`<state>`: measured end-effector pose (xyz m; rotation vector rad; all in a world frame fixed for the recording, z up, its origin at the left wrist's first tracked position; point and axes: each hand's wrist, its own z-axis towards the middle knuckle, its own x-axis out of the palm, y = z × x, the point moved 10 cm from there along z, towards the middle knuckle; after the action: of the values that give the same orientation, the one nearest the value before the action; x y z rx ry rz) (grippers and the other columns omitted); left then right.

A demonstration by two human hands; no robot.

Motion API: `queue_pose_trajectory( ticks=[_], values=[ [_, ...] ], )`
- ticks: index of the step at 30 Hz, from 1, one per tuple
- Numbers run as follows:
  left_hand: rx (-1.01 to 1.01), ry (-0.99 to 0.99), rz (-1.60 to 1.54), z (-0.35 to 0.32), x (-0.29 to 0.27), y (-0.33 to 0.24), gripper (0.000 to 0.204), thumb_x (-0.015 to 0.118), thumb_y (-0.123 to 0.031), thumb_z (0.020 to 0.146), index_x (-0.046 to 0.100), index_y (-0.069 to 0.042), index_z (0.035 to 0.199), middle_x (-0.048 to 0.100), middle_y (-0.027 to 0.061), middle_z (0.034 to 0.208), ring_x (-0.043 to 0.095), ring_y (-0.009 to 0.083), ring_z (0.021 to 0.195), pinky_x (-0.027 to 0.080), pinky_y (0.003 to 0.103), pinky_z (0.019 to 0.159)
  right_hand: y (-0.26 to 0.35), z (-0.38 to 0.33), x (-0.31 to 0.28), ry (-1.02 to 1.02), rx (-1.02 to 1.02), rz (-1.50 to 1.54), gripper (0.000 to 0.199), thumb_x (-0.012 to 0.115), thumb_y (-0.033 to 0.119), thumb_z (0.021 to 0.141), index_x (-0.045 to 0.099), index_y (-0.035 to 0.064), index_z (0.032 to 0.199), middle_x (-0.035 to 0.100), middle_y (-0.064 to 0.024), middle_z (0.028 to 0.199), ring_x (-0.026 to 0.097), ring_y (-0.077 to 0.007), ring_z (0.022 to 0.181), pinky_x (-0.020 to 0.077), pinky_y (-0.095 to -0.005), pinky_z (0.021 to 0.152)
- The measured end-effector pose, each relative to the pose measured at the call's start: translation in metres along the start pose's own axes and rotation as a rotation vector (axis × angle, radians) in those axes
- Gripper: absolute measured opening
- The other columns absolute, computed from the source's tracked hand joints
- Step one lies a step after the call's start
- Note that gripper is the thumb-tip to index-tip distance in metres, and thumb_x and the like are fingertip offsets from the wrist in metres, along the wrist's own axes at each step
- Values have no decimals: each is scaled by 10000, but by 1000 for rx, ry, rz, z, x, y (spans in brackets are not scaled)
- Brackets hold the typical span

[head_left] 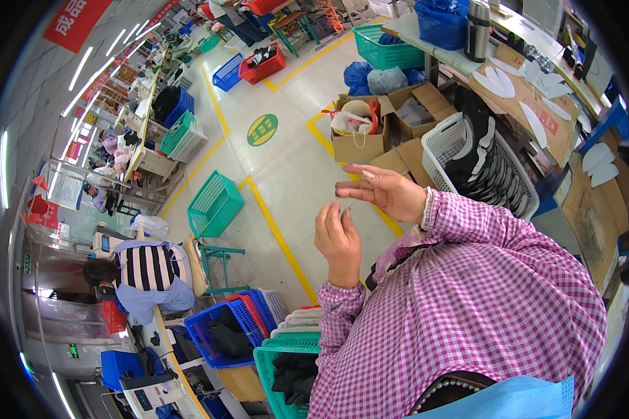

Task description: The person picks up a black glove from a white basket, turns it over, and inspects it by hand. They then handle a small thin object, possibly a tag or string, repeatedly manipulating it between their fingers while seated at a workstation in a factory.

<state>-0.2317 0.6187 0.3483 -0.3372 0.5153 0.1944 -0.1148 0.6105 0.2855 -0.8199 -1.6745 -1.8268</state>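
Both hands are raised close together in front of my checked purple sleeves, above the floor. My right hand (388,193) reaches in from the right with its fingers stretched out and apart, the fingertips dark. Just below those fingertips is my left hand (339,239), pointing up with fingers bent and bunched close together. Whether a small thing sits between the left fingertips cannot be made out. Closest to the hands on the right are open cardboard boxes (407,159) and a white basket (437,143) full of black-and-white pieces.
A green basket (215,204) lies on the floor to the left, near a green-legged stool (225,260). Blue crates (210,340) and a green crate (269,363) with dark pieces stand lower left. A co-worker (150,272) sits at a bench. White cutouts (495,82) lie on the right-hand table.
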Motion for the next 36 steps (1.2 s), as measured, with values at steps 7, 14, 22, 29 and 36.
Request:
queue_pose_trajectory(
  ticks=[7,14,22,29,36],
  values=[
    [-441,-63,-303,5,-11,30,315,647,-94,871,553,13,1152,591,115,1006,593,193,778,494,300,666,11,6,-1,44,-55,4,547,419,273,994,243,-1,1433,384,-254,1398,441,-271,1284,259,-383,1124],
    [-496,-12,-440,11,8,41,139,662,-70,858,624,13,964,584,84,918,581,164,735,484,281,638,2,6,1,34,4,-76,609,482,308,972,232,17,1445,418,-218,1387,481,-235,1250,240,-374,1119],
    [-609,10,-420,-2,9,52,85,666,-48,847,638,27,879,602,83,821,571,169,672,477,290,590,0,4,-2,-12,43,-205,617,520,324,954,254,76,1452,429,-203,1388,488,-241,1247,198,-429,1120],
    [-560,29,-230,-4,5,50,121,639,-78,873,596,26,827,591,75,766,549,144,672,459,275,615,-2,5,6,-29,37,-311,624,528,293,952,237,43,1444,420,-218,1386,496,-256,1236,280,-393,1097],
    [-543,57,-211,-7,10,53,169,602,-124,902,534,14,832,578,86,746,527,151,635,448,290,592,3,4,13,-10,9,-329,618,530,283,951,241,36,1438,426,-222,1379,504,-251,1222,308,-393,1089]
  ],
)
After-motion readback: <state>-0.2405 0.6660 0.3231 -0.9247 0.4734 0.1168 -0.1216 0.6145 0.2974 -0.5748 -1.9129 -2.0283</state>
